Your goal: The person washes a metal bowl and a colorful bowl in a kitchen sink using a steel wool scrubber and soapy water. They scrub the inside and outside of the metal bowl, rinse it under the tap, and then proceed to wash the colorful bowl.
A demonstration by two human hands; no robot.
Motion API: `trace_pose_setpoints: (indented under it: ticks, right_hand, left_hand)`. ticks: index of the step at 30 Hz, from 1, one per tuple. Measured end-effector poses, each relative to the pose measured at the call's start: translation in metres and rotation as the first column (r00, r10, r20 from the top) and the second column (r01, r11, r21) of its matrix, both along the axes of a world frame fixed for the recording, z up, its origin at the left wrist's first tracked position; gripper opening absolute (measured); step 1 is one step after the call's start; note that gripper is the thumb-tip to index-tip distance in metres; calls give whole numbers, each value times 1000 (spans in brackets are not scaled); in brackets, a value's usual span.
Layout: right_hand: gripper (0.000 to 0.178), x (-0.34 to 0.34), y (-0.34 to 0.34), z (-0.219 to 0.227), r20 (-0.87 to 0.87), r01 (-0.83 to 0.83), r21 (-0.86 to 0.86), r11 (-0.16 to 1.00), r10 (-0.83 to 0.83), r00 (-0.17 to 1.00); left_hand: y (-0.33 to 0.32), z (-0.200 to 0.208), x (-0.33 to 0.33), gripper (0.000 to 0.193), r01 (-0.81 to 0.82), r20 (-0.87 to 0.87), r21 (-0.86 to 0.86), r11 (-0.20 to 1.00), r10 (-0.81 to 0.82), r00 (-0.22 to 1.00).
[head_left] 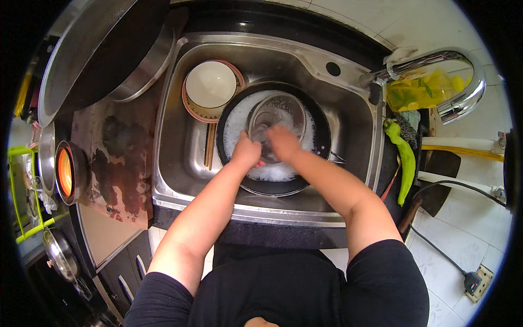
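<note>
In the sink, a black frying pan [322, 125] holds foamy, soapy water. A round metal bowl [286, 103] sits tilted in the suds. With my left hand [246, 151] I grip the bowl's near left rim, fingers wrapped over the edge. My right hand [283, 143] reaches into the bowl's near side; motion smears its fingers, and anything they hold is hidden. A small pink bit shows just below the hands, too small to name. Left of the pan, a white bowl [211, 84] rests on a patterned dish, and wooden chopsticks [210, 146] lie below it.
The steel sink [357, 114] has a chrome faucet [468, 60] at its right corner. A green pepper [404, 163] lies along the right edge, near a yellow liquid container [422, 90]. At left stand a large dark wok [103, 49] and a stained board [114, 163].
</note>
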State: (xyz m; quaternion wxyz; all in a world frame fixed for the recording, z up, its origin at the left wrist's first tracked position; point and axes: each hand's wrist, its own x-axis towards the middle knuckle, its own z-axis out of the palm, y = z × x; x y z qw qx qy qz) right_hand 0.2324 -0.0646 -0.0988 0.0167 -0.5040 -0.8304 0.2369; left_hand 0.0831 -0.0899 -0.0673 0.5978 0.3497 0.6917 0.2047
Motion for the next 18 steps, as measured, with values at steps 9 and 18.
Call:
trace_pose_setpoints:
  ticks: [9, 18]
  right_hand:
    - [27, 3, 22, -12, -194, 313, 131, 941, -285, 939]
    - [25, -25, 37, 18, -96, 21, 252, 967, 4, 995]
  left_hand:
    - [-1, 10, 5, 47, -84, 115, -56, 995, 90, 989]
    - [-2, 23, 3, 55, 15, 45, -43, 999, -13, 999]
